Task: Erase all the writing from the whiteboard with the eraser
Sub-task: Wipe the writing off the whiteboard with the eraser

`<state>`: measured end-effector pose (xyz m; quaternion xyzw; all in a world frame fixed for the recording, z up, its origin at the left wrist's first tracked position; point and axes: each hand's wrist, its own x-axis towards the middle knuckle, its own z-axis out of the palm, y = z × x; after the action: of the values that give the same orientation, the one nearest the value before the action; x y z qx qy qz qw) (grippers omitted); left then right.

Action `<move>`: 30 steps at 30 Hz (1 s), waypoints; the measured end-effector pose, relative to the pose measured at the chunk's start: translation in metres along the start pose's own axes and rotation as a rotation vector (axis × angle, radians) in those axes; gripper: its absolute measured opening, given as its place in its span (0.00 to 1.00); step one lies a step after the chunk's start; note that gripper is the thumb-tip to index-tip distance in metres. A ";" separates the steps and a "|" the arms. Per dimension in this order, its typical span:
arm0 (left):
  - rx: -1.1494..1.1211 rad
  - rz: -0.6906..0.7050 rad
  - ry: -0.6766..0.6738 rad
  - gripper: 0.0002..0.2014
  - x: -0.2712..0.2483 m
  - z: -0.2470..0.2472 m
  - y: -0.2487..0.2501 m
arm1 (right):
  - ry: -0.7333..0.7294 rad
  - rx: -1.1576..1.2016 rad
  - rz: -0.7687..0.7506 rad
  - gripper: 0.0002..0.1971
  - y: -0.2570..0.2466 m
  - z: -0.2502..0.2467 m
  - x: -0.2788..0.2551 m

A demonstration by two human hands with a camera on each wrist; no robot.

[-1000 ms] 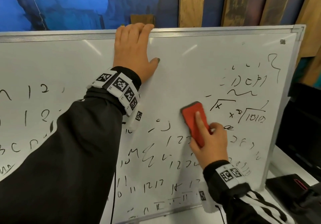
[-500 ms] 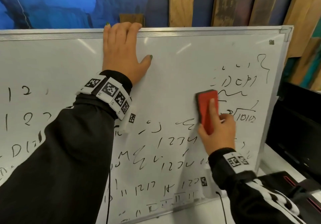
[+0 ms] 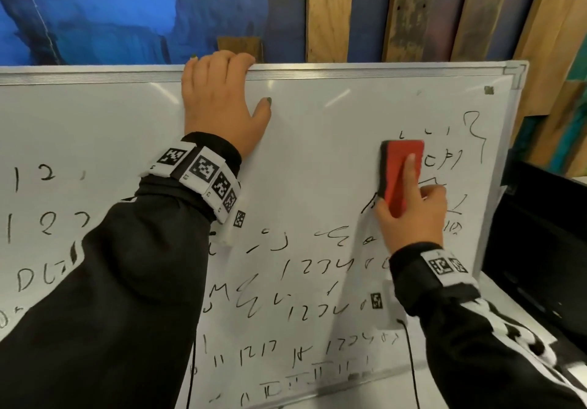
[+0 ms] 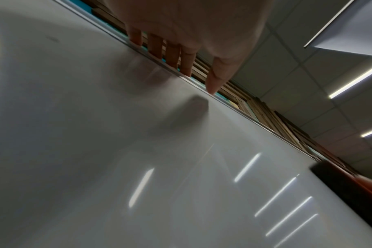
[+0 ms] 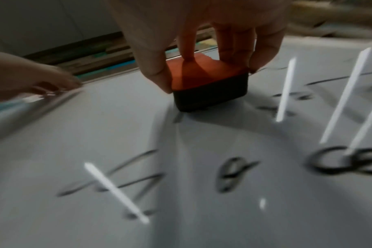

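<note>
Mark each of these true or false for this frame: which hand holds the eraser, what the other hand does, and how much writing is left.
1. The right hand grips the eraser. True.
2. The eraser is lifted off the whiteboard. False: its dark pad lies against the surface.
3. The left hand holds a marker. False: its fingers hook over the board's top edge.
4. Writing remains below the eraser. True.
5. The eraser is blue. False: red with a dark pad.

Left hand (image 3: 222, 103) hooks curled fingers over an edge, arm outstretched; right hand (image 3: 413, 215) grips, forefinger extended.
</note>
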<state>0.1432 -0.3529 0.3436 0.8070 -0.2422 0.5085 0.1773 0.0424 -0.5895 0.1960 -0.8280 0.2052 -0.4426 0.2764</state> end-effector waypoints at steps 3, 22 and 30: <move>0.071 -0.032 -0.012 0.23 0.005 0.001 0.007 | -0.044 -0.011 -0.175 0.43 -0.027 0.003 0.001; 0.057 0.041 -0.104 0.28 0.025 0.040 0.073 | -0.143 -0.124 -0.327 0.40 0.029 -0.003 -0.016; 0.032 0.059 -0.073 0.28 0.017 0.042 0.068 | -0.134 -0.083 -0.227 0.43 0.022 -0.012 0.007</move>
<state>0.1419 -0.4343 0.3444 0.8203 -0.2639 0.4877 0.1404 0.0335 -0.6140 0.1917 -0.8845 0.1093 -0.4057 0.2029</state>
